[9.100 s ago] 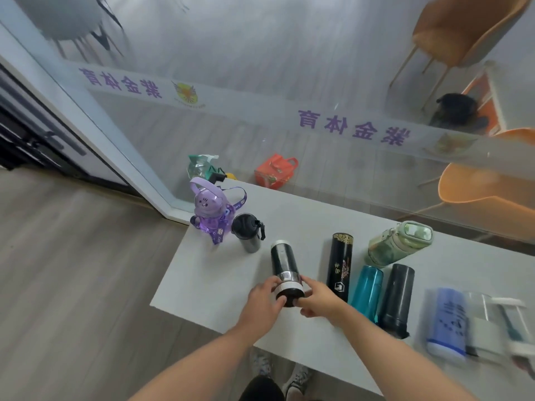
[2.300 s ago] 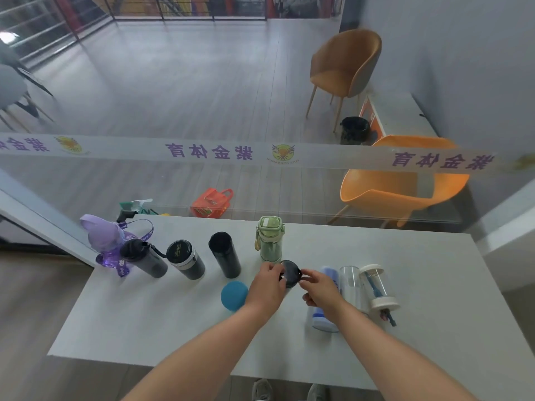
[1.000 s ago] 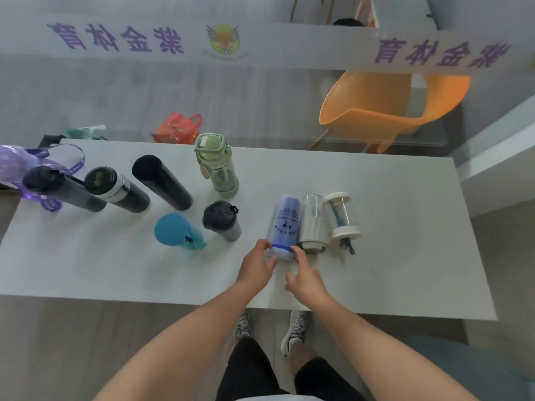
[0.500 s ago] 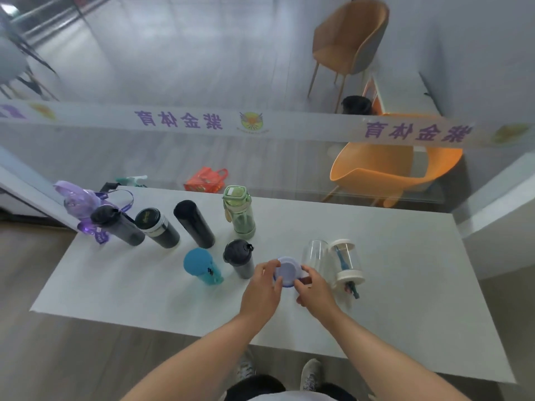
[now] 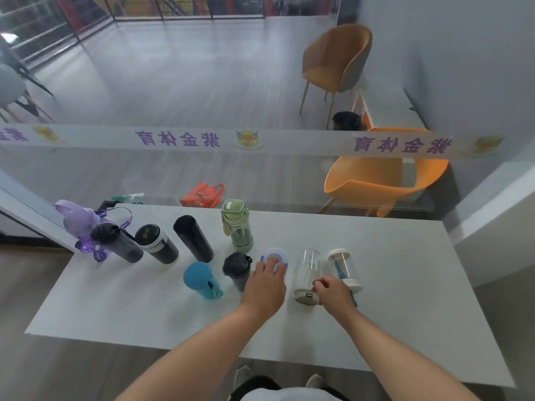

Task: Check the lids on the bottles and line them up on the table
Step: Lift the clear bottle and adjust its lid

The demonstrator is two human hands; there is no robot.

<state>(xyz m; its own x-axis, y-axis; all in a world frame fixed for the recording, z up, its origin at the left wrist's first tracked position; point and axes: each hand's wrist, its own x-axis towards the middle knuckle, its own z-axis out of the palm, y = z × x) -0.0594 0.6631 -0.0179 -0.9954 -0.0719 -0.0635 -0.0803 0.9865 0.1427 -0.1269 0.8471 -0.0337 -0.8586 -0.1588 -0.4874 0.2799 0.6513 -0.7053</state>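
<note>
A person's left hand point(image 5: 265, 282) rests its fingers on the upright blue bottle point(image 5: 275, 260) mid-worktop point(image 5: 405, 270) while the right hand point(image 5: 333, 290), fingers pinched at the clear bottle point(image 5: 307, 273) lying alongside, risks rolling it into the neighbouring toothbrush cup point(image 5: 344, 267)

The tabletop point(image 5: 376, 285) is matt, pale and smooth. The clear bottle point(image 5: 308, 273) at near right looks like glossy see-through plastic, as does the capped jar point(image 5: 344, 269) beside it. The green bottle point(image 5: 238, 227) is translucent plastic. The tall black flask point(image 5: 193, 238) has a matt finish. The teal bottle point(image 5: 201, 280) looks smooth and dull.
</note>
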